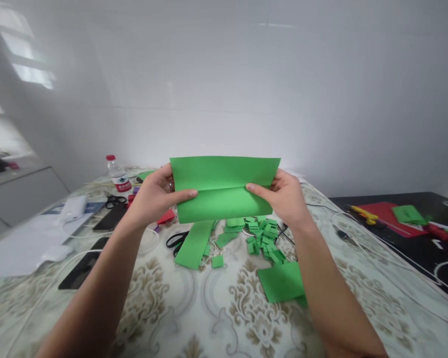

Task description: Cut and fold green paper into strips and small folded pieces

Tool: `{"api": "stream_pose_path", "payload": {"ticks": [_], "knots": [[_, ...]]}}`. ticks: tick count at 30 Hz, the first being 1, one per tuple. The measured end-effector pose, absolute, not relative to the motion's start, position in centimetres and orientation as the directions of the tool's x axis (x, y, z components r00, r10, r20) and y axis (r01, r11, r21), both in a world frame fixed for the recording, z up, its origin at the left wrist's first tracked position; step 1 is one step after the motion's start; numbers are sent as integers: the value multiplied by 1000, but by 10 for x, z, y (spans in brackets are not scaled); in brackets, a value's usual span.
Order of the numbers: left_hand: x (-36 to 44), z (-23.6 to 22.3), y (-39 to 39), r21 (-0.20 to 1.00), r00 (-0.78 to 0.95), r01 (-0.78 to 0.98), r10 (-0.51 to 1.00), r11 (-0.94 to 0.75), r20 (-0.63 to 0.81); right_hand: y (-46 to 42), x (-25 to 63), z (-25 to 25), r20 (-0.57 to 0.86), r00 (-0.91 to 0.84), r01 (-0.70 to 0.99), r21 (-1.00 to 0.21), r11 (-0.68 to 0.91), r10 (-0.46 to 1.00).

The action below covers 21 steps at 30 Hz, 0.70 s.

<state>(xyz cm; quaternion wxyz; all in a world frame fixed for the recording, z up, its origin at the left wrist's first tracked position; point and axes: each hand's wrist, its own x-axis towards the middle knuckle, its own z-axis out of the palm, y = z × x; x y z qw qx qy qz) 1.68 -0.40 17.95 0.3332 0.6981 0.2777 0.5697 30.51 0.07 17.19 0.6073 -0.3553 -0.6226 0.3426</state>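
Note:
A sheet of green paper [224, 174] with a crease across its middle is held up above the table between both hands. My left hand [159, 194] grips its left edge, thumb on the front and fingers behind. On the right edge, my right hand [285, 194] pinches it the same way. Beneath the sheet lie a green paper strip [194, 246], a small green square [217, 261] and a heap of small cut green pieces [263, 233]. A larger green paper [281, 282] rests by my right forearm. Black-handled scissors [177, 241] are partly under the strip.
The patterned tablecloth [194, 308] carries a water bottle [118, 174], more scissors [115, 200], a dark phone [84, 266] and white cables on the left. At right, a black surface [343, 201] holds a yellow tool [364, 214], red paper and folded green paper [408, 215]. A wall stands behind.

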Motion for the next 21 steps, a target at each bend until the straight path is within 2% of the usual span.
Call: {"api": "stream_pose_path", "payload": {"ticks": [4,11,14,16,18,21], "knots": [[14,180,-14,757,205,-1,741,-654,640,-7,307,174,523,-43,3,-852,524,851],[12,183,-24,774,43,10,773,-633,633,-13,314,176,510,-142,-34,-859,511,848],[11,186,-26,754,35,38,755,-655,655,-15,322,179,539,-177,-44,-840,540,824],[12,188,-27,748,48,20,748,-664,662,-17,331,185,542,-280,-79,-835,544,792],[13,189,-29,754,62,8,753,-657,655,-17,342,193,485,-515,-136,-860,491,707],[18,188,-31,752,111,54,752,-657,650,-16,354,202,325,-723,-102,-923,372,609]]}}
